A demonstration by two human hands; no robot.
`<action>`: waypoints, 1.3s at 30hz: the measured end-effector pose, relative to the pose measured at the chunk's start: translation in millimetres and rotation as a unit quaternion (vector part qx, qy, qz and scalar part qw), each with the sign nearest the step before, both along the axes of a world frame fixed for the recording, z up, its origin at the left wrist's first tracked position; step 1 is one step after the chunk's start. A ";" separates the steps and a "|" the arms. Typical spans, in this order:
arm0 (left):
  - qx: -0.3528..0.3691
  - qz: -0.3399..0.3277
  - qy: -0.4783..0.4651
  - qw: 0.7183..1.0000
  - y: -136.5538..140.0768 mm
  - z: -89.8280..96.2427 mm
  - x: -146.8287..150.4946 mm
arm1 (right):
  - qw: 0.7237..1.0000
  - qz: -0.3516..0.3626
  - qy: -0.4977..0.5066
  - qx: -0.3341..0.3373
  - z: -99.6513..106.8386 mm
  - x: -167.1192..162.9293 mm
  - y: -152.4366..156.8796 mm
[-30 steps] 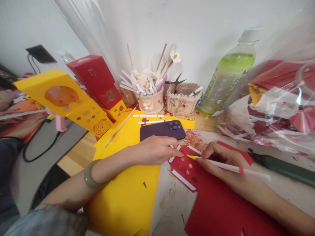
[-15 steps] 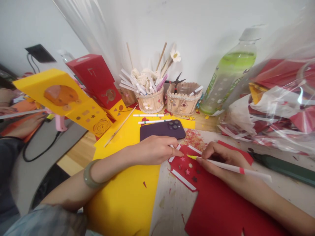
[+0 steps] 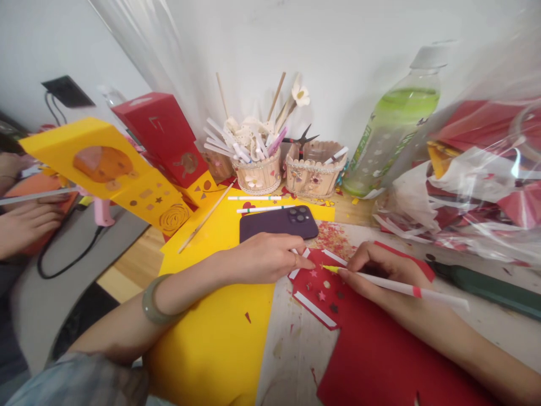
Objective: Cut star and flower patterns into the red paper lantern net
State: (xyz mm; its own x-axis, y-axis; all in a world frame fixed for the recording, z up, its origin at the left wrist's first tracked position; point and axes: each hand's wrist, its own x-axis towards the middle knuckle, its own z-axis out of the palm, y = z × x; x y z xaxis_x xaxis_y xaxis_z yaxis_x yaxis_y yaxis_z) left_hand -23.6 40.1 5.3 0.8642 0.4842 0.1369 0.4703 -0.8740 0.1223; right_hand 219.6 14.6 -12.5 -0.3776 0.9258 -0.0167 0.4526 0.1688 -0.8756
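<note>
My left hand rests on the red card, its index finger stretched out on the surface near a small pink star. My right hand is closed around a white pen with a yellow tip and a red band. The tip is at the card's upper part, just right of my left fingertip; whether it touches is hard to tell. Small stars and round pieces lie scattered on the card. White strips run along its edges. Just behind my left hand lies a dark purple phone.
Yellow card lies under my left forearm. Two decorated baskets stand behind the phone. Yellow and red boxes stand left. Right are a bottle, a plastic bag and a dark green tool. Another person's hand is far left.
The pen and both my hands have hardly moved. At far left, the other person's hand has shifted and now lies over the orange material.
</note>
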 end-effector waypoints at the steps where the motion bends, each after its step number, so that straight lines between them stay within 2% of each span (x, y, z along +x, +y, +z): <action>1: 0.000 -0.001 -0.001 1.000 0.1 -0.1 0.1 | 1.000 0.001 0.001 -0.002 0.5 -0.3 0.0; 9: -0.003 0.003 0.006 1.000 -0.2 -0.8 0.6 | 1.000 0.002 0.012 -0.012 -1.6 1.7 -0.8; 22: 0.000 -0.005 -0.004 1.000 0.1 -1.4 -0.1 | 1.000 -0.012 0.013 0.007 -4.3 2.0 0.5; 29: 0.004 -0.003 -0.006 1.000 0.2 -1.9 0.0 | 0.999 -0.008 0.021 -0.025 -2.9 -0.3 -0.8; 39: -0.003 -0.001 -0.003 1.000 0.0 -2.5 0.0 | 1.000 -0.006 0.019 -0.016 -5.3 2.5 0.0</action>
State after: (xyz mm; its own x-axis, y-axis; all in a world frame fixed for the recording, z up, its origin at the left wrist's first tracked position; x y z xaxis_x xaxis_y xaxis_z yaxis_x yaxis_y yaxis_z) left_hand -23.6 40.1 2.8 0.8645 0.4829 0.1394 0.4673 -0.8743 0.1309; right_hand 222.1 14.7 -17.9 -0.3668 0.9297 -0.0327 0.4200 0.1341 -0.8976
